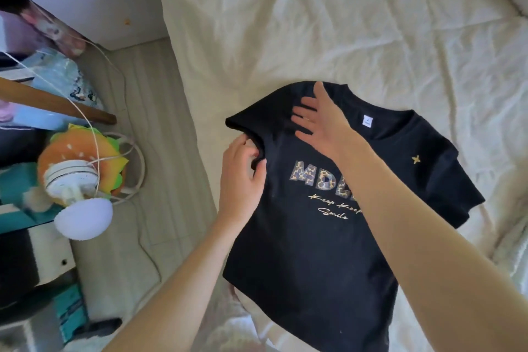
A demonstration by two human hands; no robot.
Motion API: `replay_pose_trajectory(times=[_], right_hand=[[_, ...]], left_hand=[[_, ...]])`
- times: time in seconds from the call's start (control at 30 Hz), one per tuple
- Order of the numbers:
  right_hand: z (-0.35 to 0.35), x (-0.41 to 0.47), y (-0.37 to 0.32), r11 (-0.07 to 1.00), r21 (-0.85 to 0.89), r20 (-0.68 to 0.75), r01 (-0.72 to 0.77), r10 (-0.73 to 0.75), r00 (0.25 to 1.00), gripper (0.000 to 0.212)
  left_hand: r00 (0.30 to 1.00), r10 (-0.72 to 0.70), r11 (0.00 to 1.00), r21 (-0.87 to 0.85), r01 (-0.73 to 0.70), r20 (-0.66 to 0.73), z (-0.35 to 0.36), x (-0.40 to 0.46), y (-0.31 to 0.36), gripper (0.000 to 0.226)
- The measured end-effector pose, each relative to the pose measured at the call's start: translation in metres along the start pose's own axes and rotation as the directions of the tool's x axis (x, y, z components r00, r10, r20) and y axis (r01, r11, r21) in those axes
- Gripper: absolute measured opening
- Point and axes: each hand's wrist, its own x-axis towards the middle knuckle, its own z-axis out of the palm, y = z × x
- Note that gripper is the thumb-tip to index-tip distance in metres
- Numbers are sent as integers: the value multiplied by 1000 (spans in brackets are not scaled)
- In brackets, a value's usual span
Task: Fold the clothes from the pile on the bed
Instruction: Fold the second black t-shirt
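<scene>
on the near part of the white bed (343, 23) the black t-shirt (308, 251) lies print-up. the left hand (243, 177) pinches the left sleeve seam, likely to turn it inward, while the right hand (323, 123), fingers spread flat, pins the shoulder so the cloth stays put.
</scene>
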Motion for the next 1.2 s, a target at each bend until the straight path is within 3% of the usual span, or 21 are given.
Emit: replay_pose_trajectory(times=[0.07, 0.1, 0.17, 0.23, 0.27, 0.3, 0.37, 0.43, 0.5, 0.6, 0.67, 0.83, 1.0, 1.1, 1.2], right_hand=[[-27, -4, -2, 997, -83, 15, 10, -9, 1000, 62], [-41, -6, -4, 991, -135, 1, 10, -10, 1000, 62], [-63, -10, -6, 976, -218, -48, -4, -7, 999, 61], [-72, -9, -7, 951, -307, -97, -20, -11, 995, 59], [-72, -7, -6, 927, -376, -127, -18, -32, 991, 58], [-70, -4, -5, 893, -451, -147, 1, -75, 986, 58], [-60, 3, -2, 807, -583, -139, 99, -218, 966, 59], [-49, 9, 0, 717, -673, -104, 184, -338, 935, 51], [-44, 15, 1, 693, -696, -112, 189, -365, 924, 43], [-41, 19, 1, 843, -503, -102, 188, -274, 956, 32], [-37, 22, -3, 867, -447, -66, 219, -276, 959, 13], [-27, 32, -16, 843, -483, -28, 238, -286, 958, 49], [-34, 33, -1, 708, -638, -24, 302, -410, 912, 53], [-38, 34, 12, 701, -660, -74, 269, -417, 906, 51], [-37, 37, 12, 751, -594, -112, 289, -432, 895, 46]], left_hand=[[907, 365, 889, 210, -407, 210, 6, -3, -1, 10], [827, 439, 809, 246, -534, 352, 10, -6, -3, 9], [675, 393, 717, 251, -650, 625, 18, -14, -8, 6], [595, 277, 752, 215, -623, 754, 19, -18, -15, 15], [604, 265, 787, 193, -585, 751, 18, -20, -17, 15], [658, 288, 815, 182, -550, 696, 16, -20, -18, 12], [836, 286, 886, 203, -417, 469, 12, -16, -20, 11], [946, 56, 975, 188, -121, 319, 8, -10, -19, 17], [937, -164, 978, 173, 114, 307, 11, -4, -22, 21], [926, -214, 964, 217, 150, 312, 21, -3, -21, 30], [929, -251, 946, 273, 176, 271, 28, -5, -16, 40], [927, -298, 878, 446, 173, 227, 40, -10, -18, 44], [957, -212, 898, 426, 111, 197, 37, -16, -20, 38], [948, -232, 881, 460, 110, 218, 37, -16, -19, 27], [917, -345, 917, 280, 284, 199, 32, -3, -23, 14]])
